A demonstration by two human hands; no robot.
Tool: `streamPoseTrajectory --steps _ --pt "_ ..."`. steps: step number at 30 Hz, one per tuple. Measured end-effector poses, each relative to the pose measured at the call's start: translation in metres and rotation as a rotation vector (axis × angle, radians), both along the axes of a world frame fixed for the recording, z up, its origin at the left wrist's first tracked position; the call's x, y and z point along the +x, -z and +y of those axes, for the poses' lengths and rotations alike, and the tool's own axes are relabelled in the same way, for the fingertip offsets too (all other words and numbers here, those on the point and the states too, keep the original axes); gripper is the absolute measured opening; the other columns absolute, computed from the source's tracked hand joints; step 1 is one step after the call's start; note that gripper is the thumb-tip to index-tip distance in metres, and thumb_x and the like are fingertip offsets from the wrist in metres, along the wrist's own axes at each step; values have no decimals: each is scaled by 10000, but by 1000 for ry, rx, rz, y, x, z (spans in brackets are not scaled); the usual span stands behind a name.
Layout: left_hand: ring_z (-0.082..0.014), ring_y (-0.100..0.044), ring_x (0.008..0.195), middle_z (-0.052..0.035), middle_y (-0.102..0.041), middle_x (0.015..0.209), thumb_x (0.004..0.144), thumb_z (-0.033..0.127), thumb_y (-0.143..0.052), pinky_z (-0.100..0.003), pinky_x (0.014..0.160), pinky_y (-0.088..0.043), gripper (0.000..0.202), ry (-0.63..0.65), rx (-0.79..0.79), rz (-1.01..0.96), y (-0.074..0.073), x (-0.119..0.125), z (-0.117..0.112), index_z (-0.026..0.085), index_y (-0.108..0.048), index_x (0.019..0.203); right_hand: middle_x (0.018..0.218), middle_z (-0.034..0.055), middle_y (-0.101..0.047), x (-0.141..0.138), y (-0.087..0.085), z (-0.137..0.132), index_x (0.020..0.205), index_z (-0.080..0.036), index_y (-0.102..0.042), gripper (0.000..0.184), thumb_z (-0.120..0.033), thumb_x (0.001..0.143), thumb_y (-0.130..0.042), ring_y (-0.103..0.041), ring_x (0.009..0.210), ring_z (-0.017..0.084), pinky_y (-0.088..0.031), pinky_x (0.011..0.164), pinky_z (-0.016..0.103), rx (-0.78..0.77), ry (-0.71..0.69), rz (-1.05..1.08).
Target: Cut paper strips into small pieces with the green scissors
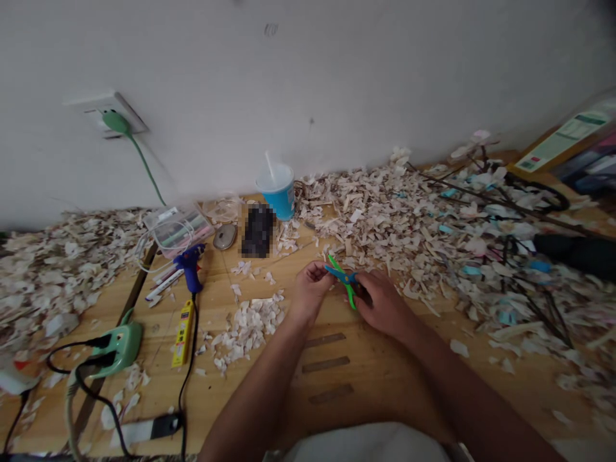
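Note:
My right hand (382, 303) grips a pair of small green and blue scissors (344, 280), fingers closed through the handles. My left hand (310, 289) is pinched shut right at the scissor blades, holding something too small to make out. Both hands hover over the wooden table (337, 378), just right of a little heap of pale petal-like cuttings (248, 327).
A thick litter of pale scraps (404, 218) covers the back and right of the table, with dark twigs (510, 205) among it. A blue cup with a straw (278, 189), a blue glue gun (190, 264), a yellow cutter (183, 332), a green power strip (115, 346) and cables lie left.

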State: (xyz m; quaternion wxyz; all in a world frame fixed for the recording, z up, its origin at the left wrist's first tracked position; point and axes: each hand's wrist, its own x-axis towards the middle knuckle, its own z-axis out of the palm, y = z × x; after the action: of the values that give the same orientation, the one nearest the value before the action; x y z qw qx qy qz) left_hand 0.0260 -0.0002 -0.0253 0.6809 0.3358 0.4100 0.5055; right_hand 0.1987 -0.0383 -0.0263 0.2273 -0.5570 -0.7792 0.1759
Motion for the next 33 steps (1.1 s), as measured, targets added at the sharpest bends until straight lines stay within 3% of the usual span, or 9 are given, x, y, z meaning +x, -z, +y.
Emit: streamPoseTrajectory --steps 7,11,16,20,23,28,33 --pt "-89 -574 632 3 -654 720 595 307 -846 -225 654 -461 283 -14 -129 -144 -14 1 0 154 -665 749 824 70 -587 -1 -2 1 865 -203 -551 59 -193 810 -532 -511 825 239 -397 730 348 3 24 0" --pt "-83 -580 650 11 -646 724 590 302 -848 -220 686 -461 299 -12 -146 -156 -14 2 -1 149 -653 757 863 75 -602 -1 -2 1 892 -196 -554 113 -186 780 -555 -518 858 246 -395 780 364 6 19 -30" --pt "-82 -559 613 14 -641 681 648 314 -791 -215 652 -430 251 56 -19 75 -11 -4 3 141 -648 760 847 71 -615 1 -2 1 873 -198 -568 75 -218 801 -570 -536 860 248 -392 769 352 -6 33 -119" --pt "-84 -543 582 9 -629 643 678 318 -754 -209 604 -394 228 92 47 289 -15 -10 7 133 -648 757 808 72 -634 9 -2 3 862 -199 -598 66 -231 842 -543 -558 853 260 -383 757 363 98 148 -211" --pt "-86 -544 580 11 -623 626 697 331 -736 -209 597 -390 224 81 48 327 -17 -10 7 138 -638 754 822 74 -654 17 -2 6 930 -189 -611 122 -227 838 -541 -564 843 259 -390 748 363 171 223 -161" --pt "-96 -584 605 7 -645 672 662 311 -756 -226 635 -445 261 61 4 232 -14 -10 7 140 -639 822 948 95 -651 16 -2 6 967 -188 -593 196 -245 779 -589 -540 946 279 -405 802 372 99 60 -137" --pt "-123 -632 705 -4 -667 797 592 205 -774 -263 691 -510 388 41 46 166 -10 -11 9 167 -574 923 923 85 -648 12 -3 2 954 -195 -590 187 -253 777 -600 -541 902 269 -401 796 386 52 -10 -160"
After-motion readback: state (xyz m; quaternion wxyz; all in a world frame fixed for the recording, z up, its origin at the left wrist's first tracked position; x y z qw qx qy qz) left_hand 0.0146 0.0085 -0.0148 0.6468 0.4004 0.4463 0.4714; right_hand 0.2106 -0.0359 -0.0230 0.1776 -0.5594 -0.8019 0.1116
